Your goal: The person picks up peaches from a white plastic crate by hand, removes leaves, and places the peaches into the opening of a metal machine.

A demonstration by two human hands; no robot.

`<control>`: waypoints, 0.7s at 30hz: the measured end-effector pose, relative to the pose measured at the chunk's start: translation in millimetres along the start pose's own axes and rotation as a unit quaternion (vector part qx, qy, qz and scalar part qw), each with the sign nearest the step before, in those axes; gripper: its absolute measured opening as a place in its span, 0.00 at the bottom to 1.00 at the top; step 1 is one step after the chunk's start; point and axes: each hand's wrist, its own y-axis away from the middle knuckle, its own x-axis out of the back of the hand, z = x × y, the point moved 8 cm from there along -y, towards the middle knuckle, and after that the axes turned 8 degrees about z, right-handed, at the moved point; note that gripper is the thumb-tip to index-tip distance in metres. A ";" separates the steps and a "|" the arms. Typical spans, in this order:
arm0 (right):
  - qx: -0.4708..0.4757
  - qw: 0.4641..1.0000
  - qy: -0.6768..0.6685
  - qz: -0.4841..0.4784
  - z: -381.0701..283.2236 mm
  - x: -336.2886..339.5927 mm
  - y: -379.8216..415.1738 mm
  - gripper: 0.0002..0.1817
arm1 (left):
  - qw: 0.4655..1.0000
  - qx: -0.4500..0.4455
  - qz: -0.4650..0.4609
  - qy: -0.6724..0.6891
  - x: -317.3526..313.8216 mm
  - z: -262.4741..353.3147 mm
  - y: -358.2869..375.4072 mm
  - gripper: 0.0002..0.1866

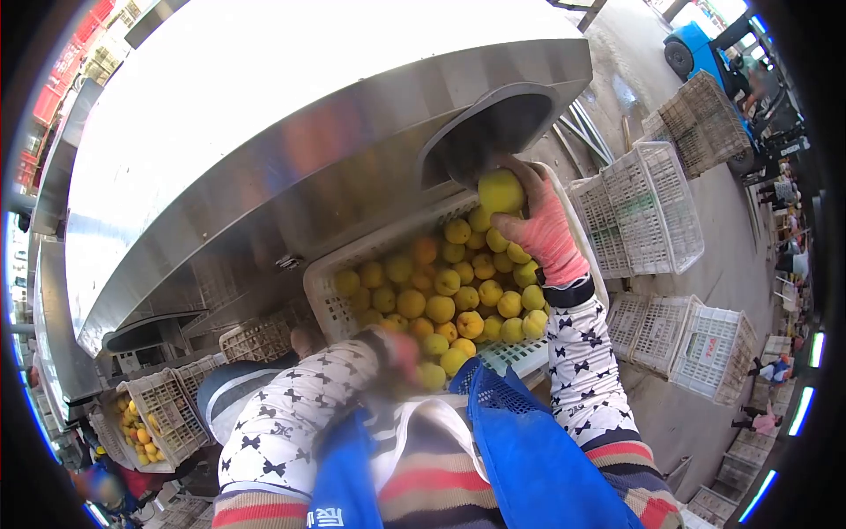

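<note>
My right hand, in a pink glove with bare fingertips, grips a yellow peach just below the dark opening in the steel machine's side. Beneath it, a white plastic crate holds many yellow and orange peaches. My left hand, also in a pink glove, is over the near left part of this crate, close to my body. Motion blur smears its fingers, so whether it holds anything does not show. Patterned white sleeves cover both forearms, and a blue apron hangs at the crate's near edge.
The steel machine with its bright top fills the upper left. Stacked crates stand on the floor at the right, with more crates below. A blue forklift is at the upper right. Another peach crate sits lower left.
</note>
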 end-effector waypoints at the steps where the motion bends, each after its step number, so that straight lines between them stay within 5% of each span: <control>1: 0.051 0.993 0.108 0.018 -7.3 -7.0 -12.5 0.42 | 0.999 -0.010 0.031 0.043 21.2 -3.1 15.6 0.42; 3: 0.111 0.961 0.253 0.013 -6.6 -23.3 -34.8 0.37 | 0.970 -0.125 0.122 0.170 52.7 -11.9 38.7 0.33; 4: 0.091 0.956 0.277 0.004 -7.3 -26.8 -36.2 0.39 | 0.931 -0.114 0.113 0.328 68.1 -8.5 55.2 0.36; 5: 0.070 0.951 0.302 -0.004 -9.3 -29.0 -36.4 0.41 | 0.867 -0.106 0.102 0.477 83.5 -5.1 71.7 0.41; 8: 0.003 0.956 0.293 0.000 -2.0 -29.7 -38.3 0.44 | 0.681 -0.203 0.146 0.688 106.1 -10.6 75.5 0.29; 9: -0.023 0.961 0.276 0.004 1.2 -29.3 -36.9 0.44 | 0.606 -0.172 0.046 0.776 95.9 -12.5 72.2 0.29; 13: 0.008 0.956 0.292 0.027 -21.5 -25.7 -39.2 0.42 | 0.516 -0.351 0.144 0.768 136.6 11.0 103.1 0.29; 18: -0.044 0.935 0.345 0.068 -25.1 -31.0 -50.0 0.37 | 0.442 -0.378 0.237 0.778 156.2 15.3 113.2 0.31; 21: 0.058 0.887 0.406 0.212 -3.7 -53.1 -80.0 0.35 | 0.443 -0.351 0.229 0.793 149.7 4.9 94.0 0.30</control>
